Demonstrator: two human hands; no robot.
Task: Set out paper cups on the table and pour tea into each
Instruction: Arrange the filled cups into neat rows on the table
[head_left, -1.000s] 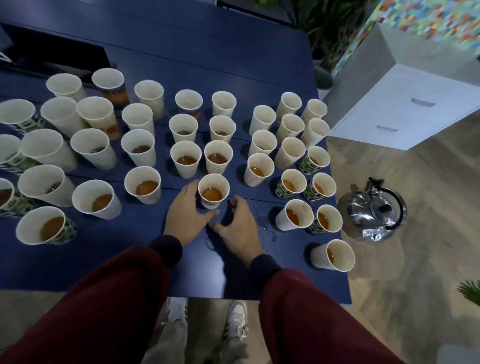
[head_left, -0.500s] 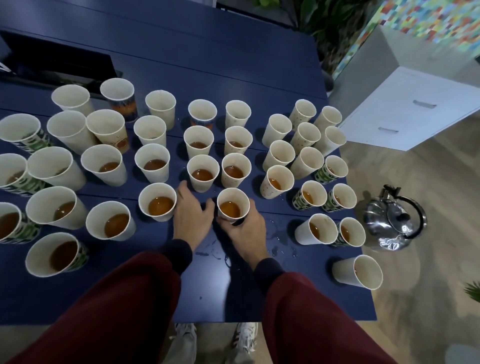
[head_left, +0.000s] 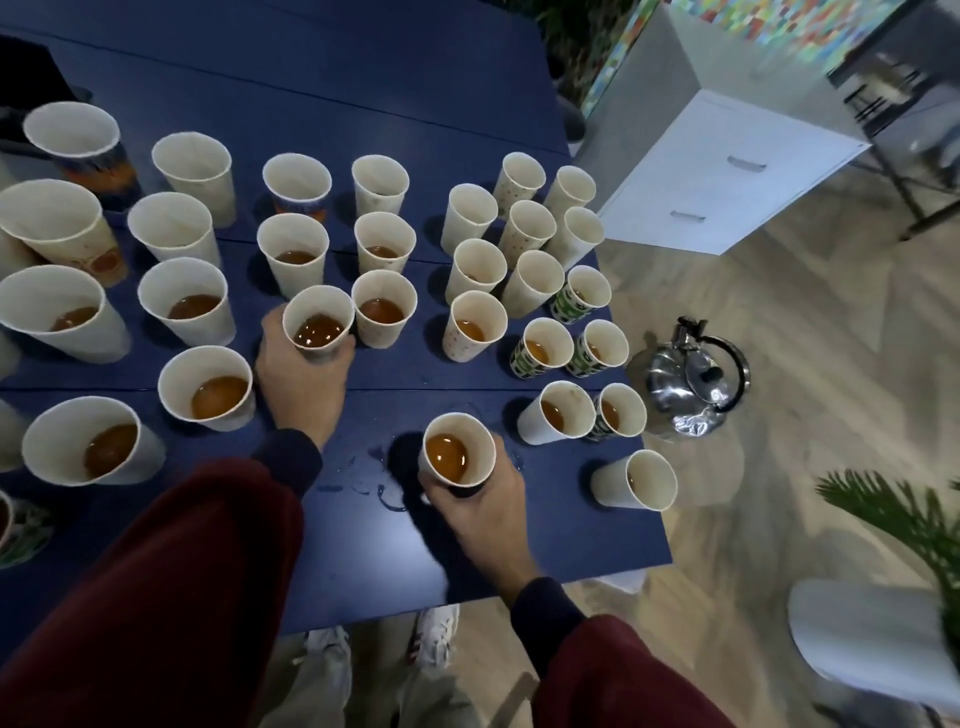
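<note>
Head view: cup (head_left: 632, 480) at right edge of table (head_left: 571, 540)

Maroon-sleeved arms (head_left: 156, 597) forward: left hand (head_left: 304, 387) grips a tea-filled white paper cup (head_left: 318, 325); right hand (head_left: 480, 512) grips a second such cup (head_left: 457, 451).

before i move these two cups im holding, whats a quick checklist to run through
1. Left hand holds the far cup, fingers curled round it: ok
2. Right hand holds the near cup the same way: ok
3. Tea in both cups sits below the rims: ok
4. Table dry between the hands: not ok, spilled drops lie there
5. Near cup lifted or resting on the table: cannot tell
6. Corner cup well in from the table's edge: not ok, it stands right by it
</note>
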